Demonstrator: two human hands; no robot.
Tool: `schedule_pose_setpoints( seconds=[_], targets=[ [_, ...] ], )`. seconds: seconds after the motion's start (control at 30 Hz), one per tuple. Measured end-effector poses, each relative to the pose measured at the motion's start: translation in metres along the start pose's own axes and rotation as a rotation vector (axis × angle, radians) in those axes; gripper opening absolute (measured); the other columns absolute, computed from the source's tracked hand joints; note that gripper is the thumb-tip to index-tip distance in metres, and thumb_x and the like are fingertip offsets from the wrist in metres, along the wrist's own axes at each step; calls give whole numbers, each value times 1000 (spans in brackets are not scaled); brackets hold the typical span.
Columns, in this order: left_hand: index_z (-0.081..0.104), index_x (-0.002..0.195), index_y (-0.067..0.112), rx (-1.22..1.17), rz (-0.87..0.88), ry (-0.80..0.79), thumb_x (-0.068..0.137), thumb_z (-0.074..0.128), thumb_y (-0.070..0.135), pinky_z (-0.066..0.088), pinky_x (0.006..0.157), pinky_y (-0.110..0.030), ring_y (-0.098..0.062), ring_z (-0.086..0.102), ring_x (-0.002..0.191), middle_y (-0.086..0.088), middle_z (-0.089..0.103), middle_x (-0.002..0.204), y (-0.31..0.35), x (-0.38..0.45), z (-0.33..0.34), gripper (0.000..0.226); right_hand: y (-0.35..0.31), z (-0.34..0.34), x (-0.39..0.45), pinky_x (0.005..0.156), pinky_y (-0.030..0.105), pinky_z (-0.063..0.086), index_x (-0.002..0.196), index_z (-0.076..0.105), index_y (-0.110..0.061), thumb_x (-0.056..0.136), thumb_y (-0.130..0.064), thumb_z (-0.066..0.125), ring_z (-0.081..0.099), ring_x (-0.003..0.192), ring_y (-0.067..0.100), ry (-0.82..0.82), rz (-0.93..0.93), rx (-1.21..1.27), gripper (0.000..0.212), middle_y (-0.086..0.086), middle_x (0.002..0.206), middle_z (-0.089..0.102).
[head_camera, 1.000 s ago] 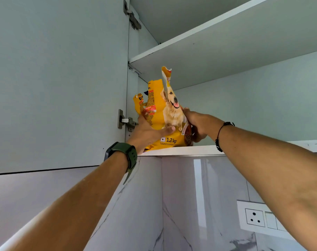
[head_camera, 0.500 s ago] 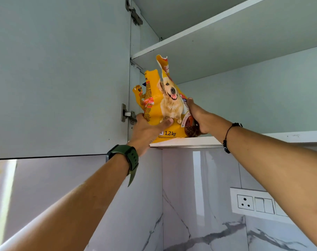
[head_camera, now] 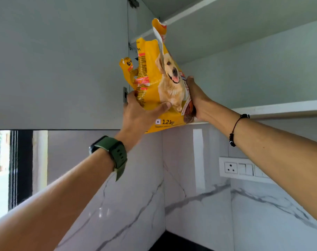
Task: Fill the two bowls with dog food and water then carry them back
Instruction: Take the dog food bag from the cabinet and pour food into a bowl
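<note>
Dog food bag (head_camera: 154, 84), yellow with a dog printed on its front and a torn, open top, is held between both hands at the front edge of the lower cabinet shelf (head_camera: 281, 107). Left hand (head_camera: 137, 115) is clamped on the bag's lower left side, thumb pressed across the front panel; a green watch (head_camera: 112, 153) sits on that wrist. Right hand (head_camera: 197, 100) is closed on the bag's right edge; a black cord bracelet (head_camera: 235, 129) circles that wrist. The bag's bottom corner overhangs the shelf edge, beside the open cabinet door (head_camera: 58, 60). Compared with one second earlier, the bag has come further out past the shelf edge, and a window (head_camera: 2, 169) has entered the view at lower left.
</note>
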State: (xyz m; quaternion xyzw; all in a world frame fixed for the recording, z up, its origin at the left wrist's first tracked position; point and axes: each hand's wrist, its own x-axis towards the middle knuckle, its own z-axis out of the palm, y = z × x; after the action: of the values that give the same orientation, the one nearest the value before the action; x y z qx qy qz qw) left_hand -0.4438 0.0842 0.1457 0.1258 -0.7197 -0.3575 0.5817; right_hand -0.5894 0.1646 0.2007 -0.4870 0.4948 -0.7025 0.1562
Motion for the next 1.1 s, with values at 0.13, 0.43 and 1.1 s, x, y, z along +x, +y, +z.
schedule_pose_setpoints(
  seconds=[0.13,0.43,1.1],
  targets=[
    [30,139,32,-3,-54,-57,30,75,71,51,95,-49,-24,55,119,1,50,132,-7,-42,-4,124,25,-9,-37,62,22,55,125,58,-16,97,-56,8,66,77,17,2,34,-31,70,5,89,68],
    [28,141,32,-34,-136,-176,41,76,69,50,97,-46,-19,52,122,1,48,136,-71,-184,24,117,123,-52,-161,72,25,55,121,60,-20,98,-53,13,68,89,14,110,119,-122,62,7,112,69],
    [33,111,72,-217,-473,-793,43,84,64,48,100,-45,-20,49,125,-5,45,135,-222,-428,117,86,325,-127,-433,61,14,50,107,58,-11,101,-30,33,65,74,-4,812,386,-250,31,-3,93,67]
  ],
)
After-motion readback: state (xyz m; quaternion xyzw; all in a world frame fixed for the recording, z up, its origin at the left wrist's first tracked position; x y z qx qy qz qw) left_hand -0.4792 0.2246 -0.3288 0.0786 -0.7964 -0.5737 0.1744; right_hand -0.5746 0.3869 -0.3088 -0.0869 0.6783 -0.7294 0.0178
